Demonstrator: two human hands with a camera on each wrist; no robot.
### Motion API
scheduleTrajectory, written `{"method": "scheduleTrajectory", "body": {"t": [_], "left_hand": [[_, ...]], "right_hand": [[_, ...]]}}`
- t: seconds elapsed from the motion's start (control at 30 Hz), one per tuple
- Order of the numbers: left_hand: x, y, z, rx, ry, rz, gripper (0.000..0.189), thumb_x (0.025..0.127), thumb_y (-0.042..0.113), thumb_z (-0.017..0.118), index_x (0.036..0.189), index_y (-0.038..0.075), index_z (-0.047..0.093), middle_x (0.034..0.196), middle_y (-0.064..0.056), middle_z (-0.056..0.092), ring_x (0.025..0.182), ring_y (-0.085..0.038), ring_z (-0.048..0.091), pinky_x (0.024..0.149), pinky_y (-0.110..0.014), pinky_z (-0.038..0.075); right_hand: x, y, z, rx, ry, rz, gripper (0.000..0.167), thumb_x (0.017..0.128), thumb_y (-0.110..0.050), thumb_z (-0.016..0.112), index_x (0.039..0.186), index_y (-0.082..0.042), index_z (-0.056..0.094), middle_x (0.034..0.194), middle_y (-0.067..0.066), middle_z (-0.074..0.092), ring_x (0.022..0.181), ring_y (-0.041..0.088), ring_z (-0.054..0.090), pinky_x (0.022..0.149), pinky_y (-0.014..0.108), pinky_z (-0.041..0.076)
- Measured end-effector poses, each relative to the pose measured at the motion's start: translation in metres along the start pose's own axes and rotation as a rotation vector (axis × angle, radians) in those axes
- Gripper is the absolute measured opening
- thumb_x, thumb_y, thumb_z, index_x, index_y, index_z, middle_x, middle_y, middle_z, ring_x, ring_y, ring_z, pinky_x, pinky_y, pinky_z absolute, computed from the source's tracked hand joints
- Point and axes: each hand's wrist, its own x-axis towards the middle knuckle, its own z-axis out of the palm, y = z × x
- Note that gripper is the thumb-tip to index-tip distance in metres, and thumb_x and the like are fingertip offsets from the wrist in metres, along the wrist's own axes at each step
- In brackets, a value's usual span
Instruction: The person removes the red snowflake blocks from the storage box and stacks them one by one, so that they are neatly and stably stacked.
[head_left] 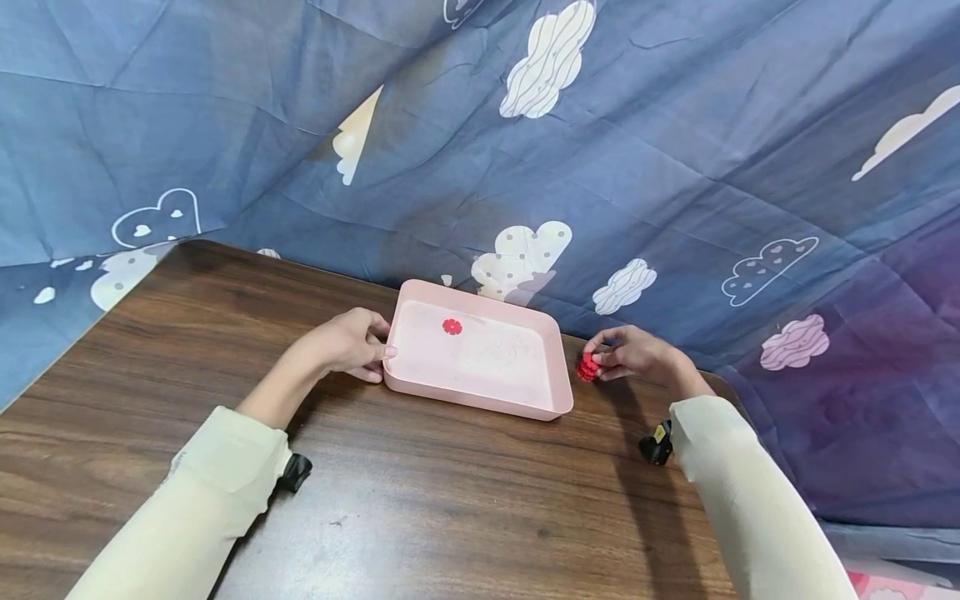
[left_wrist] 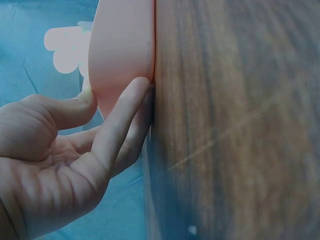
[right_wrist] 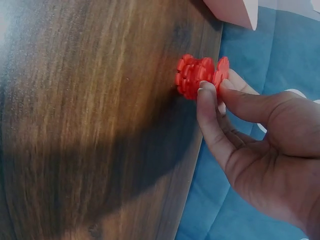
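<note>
A shallow pink tray (head_left: 480,398) lies on the table, with one red flower-shaped disc (head_left: 452,327) flat on its floor. My left hand (head_left: 347,343) holds the tray's left end, thumb over the rim and fingers against the outer wall; the left wrist view shows those fingers (left_wrist: 122,117) low by the tabletop. Off the tray's right end stands a short stack of similar red discs (right_wrist: 189,77). Between thumb and fingertips my right hand (head_left: 633,354) pinches a single red disc (right_wrist: 221,72), tilted at the top of that stack.
The brown wooden table (head_left: 450,500) stretches toward me. A blue curtain (head_left: 420,167) with cloud prints hangs right behind the tray and along the right side. Black wrist devices (head_left: 657,443) sit by both sleeves.
</note>
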Motion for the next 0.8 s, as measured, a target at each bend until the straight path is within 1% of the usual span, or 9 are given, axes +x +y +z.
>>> {"method": "scheduleTrajectory", "body": {"t": [0.17,0.33,0.53,0.67,0.8], "left_hand": [[0.0005,-0.0003,0.0001,-0.001,-0.002,0.001,0.053,0.11,0.002,0.058,0.153,-0.018,0.036,0.118,-0.026,0.064,0.094,-0.023,0.07,0.084,-0.03,0.072],[0.0003,0.0,-0.0001,0.005,-0.002,-0.001,0.052,0.11,0.003,0.057,0.153,-0.017,0.036,0.123,-0.028,0.063,0.096,-0.023,0.07,0.084,-0.029,0.071],[-0.0001,0.0001,0.0001,0.009,-0.002,-0.002,0.052,0.11,0.003,0.057,0.153,-0.017,0.036,0.122,-0.027,0.064,0.095,-0.023,0.069,0.084,-0.029,0.071],[-0.0001,-0.0001,0.0004,0.013,0.0,-0.006,0.052,0.11,0.003,0.057,0.153,-0.017,0.036,0.122,-0.027,0.064,0.095,-0.023,0.069,0.084,-0.029,0.071],[0.0001,0.0,0.0005,0.015,0.001,-0.007,0.052,0.11,0.003,0.057,0.153,-0.017,0.037,0.123,-0.027,0.063,0.094,-0.023,0.069,0.084,-0.029,0.071]], "right_hand": [[-0.0002,0.0027,0.001,-0.028,0.006,-0.01,0.033,0.108,0.005,0.055,0.138,0.015,0.052,0.108,0.013,0.068,0.084,0.012,0.07,0.084,0.03,0.071],[-0.0008,0.0049,0.0007,-0.023,0.014,-0.011,0.032,0.106,0.007,0.055,0.137,0.017,0.052,0.106,0.013,0.068,0.083,0.013,0.069,0.08,0.027,0.07],[-0.0032,0.0063,0.0021,-0.013,0.032,-0.03,0.032,0.105,0.008,0.056,0.136,0.019,0.053,0.103,0.011,0.068,0.082,0.011,0.069,0.079,0.025,0.07],[-0.0059,0.0045,0.0015,-0.018,0.047,-0.037,0.032,0.106,0.006,0.057,0.134,0.019,0.054,0.101,0.008,0.07,0.081,0.01,0.069,0.079,0.026,0.07],[-0.0076,-0.001,0.0001,-0.046,0.068,-0.025,0.031,0.107,0.0,0.061,0.133,0.017,0.059,0.1,0.007,0.073,0.084,0.012,0.07,0.08,0.026,0.069]]}}
